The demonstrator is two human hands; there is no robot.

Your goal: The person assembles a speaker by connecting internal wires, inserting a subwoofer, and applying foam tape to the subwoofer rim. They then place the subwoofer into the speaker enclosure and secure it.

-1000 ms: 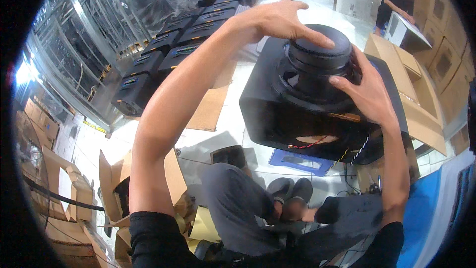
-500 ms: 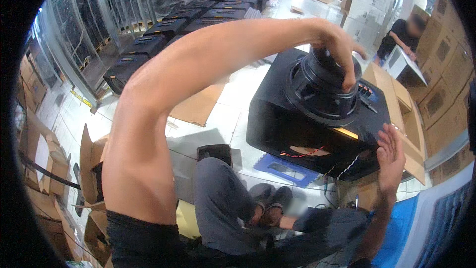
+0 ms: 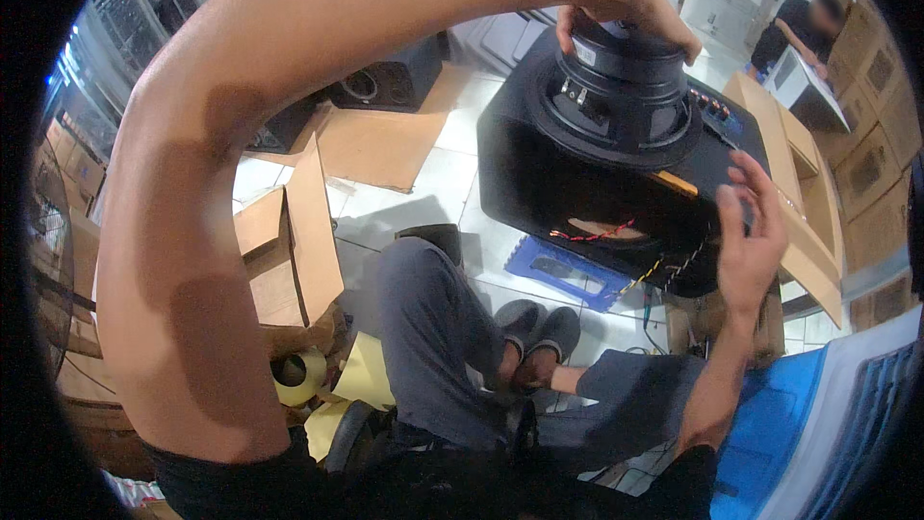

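My left hand reaches over from above, its fingers wrapped around the upturned magnet end of a black speaker driver. The driver sits rim down over the black speaker cabinet; whether its rim bears fully on the cabinet cannot be told. Metal terminals show on the driver's near left side. Beside the cabinet's near right edge, my right hand is open, fingers spread and holding nothing. Red twisted wire crosses an opening in the cabinet's near face, and a yellow-and-black twisted wire hangs nearby.
A blue plastic piece lies on the tiles below the cabinet. At right stand an open cardboard box and stacked cartons, where another person handles a white box. Cardboard and a yellow tape roll lie at left.
My left hand has shifted its grip, with fingers now on both sides of the magnet. The driver's terminals have come into view. The cabinet and both hands appear higher in the picture.
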